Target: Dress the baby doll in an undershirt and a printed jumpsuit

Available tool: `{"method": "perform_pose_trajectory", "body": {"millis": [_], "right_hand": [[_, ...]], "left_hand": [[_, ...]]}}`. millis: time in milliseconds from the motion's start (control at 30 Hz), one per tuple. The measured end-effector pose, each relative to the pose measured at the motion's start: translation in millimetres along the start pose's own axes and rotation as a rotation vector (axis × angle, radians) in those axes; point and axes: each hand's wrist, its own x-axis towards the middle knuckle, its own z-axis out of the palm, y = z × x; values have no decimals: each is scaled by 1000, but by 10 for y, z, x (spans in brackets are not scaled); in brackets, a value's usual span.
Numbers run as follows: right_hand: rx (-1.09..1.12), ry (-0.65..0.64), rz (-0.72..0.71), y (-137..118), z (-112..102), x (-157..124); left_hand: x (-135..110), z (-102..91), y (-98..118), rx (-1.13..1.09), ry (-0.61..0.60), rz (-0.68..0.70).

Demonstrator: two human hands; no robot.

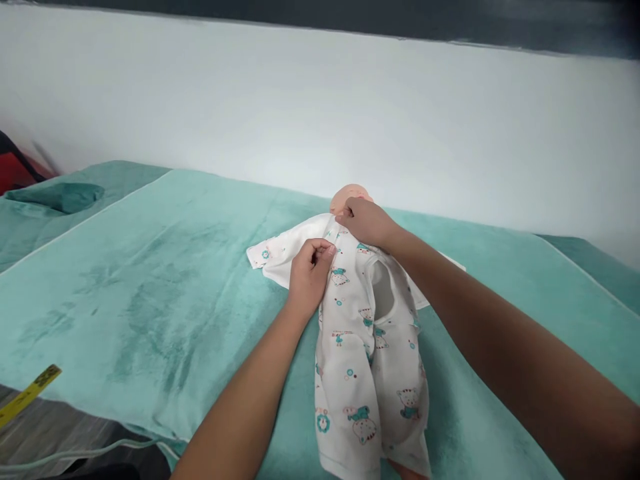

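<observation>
A baby doll (345, 196) lies on its back with its head toward the wall, its face partly covered by my right hand. It wears a white baby romper (350, 373) printed with small teal and pink animals. My left hand (311, 270) pinches the romper's front edge at the chest, thumb and index finger together. Up at the collar, just below the doll's head, my right hand (367, 221) has its fingers closed on the fabric. One sleeve spreads out to the left; an oval opening shows at the crotch. A bit of the doll's leg appears at the bottom.
A teal plush cover (150, 287) spreads under the doll, with a white wall (300, 107) behind. At the lower left are a yellow strip (30, 395) and a pale cable (90, 453) near the floor. A red and black item (15, 170) sits at far left.
</observation>
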Motion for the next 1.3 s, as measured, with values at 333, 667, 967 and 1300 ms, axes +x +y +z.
{"method": "perform_pose_trajectory", "body": {"millis": [333, 667, 967, 1300], "right_hand": [[-63, -354, -145, -159, -113, 139], [-167, -113, 16, -253, 44, 157], [314, 246, -288, -430, 60, -1630], [24, 328, -205, -650, 449, -3254]], "left_hand": [[-6, -57, 169, -252, 20, -52], [27, -116, 101, -447, -13, -73], [-42, -139, -2, -470, 117, -144], [-134, -139, -62, -292, 137, -218]]}}
